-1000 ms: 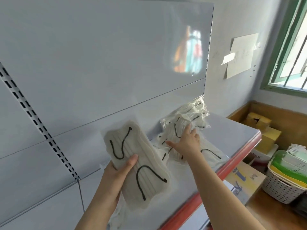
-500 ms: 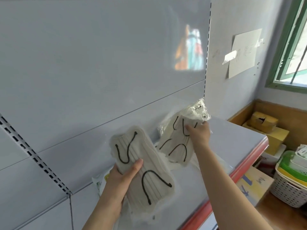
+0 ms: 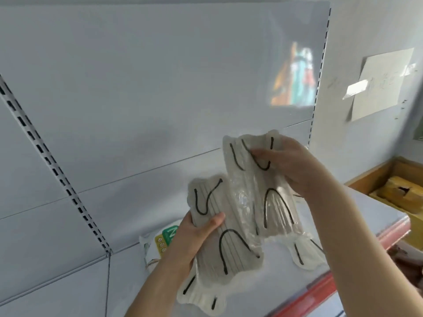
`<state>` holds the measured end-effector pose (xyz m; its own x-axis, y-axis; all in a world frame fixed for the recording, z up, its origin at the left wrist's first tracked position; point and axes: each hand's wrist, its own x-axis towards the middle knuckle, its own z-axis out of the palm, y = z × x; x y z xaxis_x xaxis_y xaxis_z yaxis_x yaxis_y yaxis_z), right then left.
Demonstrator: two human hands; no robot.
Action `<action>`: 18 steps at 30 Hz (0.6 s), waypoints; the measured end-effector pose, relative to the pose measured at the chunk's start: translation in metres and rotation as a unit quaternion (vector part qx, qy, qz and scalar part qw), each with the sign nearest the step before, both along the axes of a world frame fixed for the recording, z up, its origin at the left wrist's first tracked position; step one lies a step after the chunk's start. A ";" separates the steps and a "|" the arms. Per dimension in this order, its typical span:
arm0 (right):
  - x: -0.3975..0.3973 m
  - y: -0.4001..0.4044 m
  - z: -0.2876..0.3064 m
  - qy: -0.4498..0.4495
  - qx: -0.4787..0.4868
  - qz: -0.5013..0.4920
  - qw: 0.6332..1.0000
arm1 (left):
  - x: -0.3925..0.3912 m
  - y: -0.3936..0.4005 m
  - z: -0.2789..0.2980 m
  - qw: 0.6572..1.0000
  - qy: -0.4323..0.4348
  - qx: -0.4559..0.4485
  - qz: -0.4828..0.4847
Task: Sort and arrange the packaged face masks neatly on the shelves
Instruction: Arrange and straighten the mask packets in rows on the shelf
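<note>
My left hand [image 3: 195, 234] grips a clear pack of grey face masks with black ear loops [image 3: 229, 239], held upright above the shelf [image 3: 370, 207]. My right hand [image 3: 295, 165] grips a second such pack [image 3: 258, 179] by its upper part, and this pack's left edge overlaps the first one. More mask packs lie flat on the shelf, one below my left hand [image 3: 201, 296] and one under my right forearm [image 3: 304, 252].
A small white packet with a green label [image 3: 160, 241] lies at the shelf's back. The shelf has a red front edge [image 3: 320, 291] and a slotted upright [image 3: 57, 172]. Cardboard boxes [image 3: 402, 193] sit at the right, and a paper [image 3: 384, 83] hangs on the wall.
My right hand lifted a mask pack off the shelf pile and brought it left, up against the pack in my left hand. The view shifted left.
</note>
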<state>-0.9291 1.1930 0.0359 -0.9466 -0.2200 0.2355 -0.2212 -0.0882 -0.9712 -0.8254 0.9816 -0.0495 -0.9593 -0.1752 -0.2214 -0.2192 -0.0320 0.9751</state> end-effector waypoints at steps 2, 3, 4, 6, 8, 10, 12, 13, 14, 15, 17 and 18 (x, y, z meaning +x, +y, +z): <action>-0.001 -0.027 -0.025 -0.033 0.091 0.005 0.995 | 0.005 0.005 -0.001 1.000 -0.002 0.014 0.003; 0.001 -0.039 -0.036 -0.052 0.120 -0.009 0.991 | 0.008 0.007 -0.001 1.000 -0.008 0.027 0.000; 0.003 -0.049 -0.046 -0.062 0.144 -0.033 0.987 | 0.012 0.008 0.002 0.998 -0.017 0.052 -0.011; 0.010 -0.060 -0.055 -0.054 0.178 -0.074 0.980 | 0.018 0.008 0.003 0.993 -0.029 0.105 -0.041; 0.017 -0.065 -0.060 -0.058 0.156 -0.054 0.985 | 0.019 0.008 0.000 0.994 -0.025 0.093 -0.046; 0.025 -0.067 -0.061 -0.103 0.085 0.034 0.991 | 0.017 0.011 -0.001 0.998 -0.006 0.049 -0.028; 0.031 -0.063 -0.061 -0.114 0.074 0.059 0.989 | 0.015 0.016 -0.002 0.999 0.032 0.018 -0.007; 0.032 -0.057 -0.061 -0.095 0.112 0.026 0.989 | 0.013 0.019 -0.003 0.998 0.059 0.005 0.001; 0.035 -0.047 -0.060 -0.079 0.136 -0.004 0.988 | 0.012 0.020 -0.003 0.996 0.087 -0.009 0.009; 0.039 -0.036 -0.058 -0.069 0.128 0.000 0.989 | 0.011 0.020 -0.003 0.993 0.115 -0.027 0.012; 0.047 -0.013 -0.060 -0.053 0.050 0.089 0.993 | 0.009 0.019 -0.002 0.984 0.158 -0.078 -0.011; 0.051 -0.003 -0.063 -0.034 0.038 0.118 0.992 | 0.007 0.018 -0.003 0.980 0.168 -0.103 -0.035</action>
<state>-0.8781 1.1901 -0.0270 -0.8797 -0.4525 0.1462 -0.1361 -0.0551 -0.9892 -0.8183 1.0000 -0.0526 -0.9831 -0.1141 0.1430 0.1215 0.1771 0.9767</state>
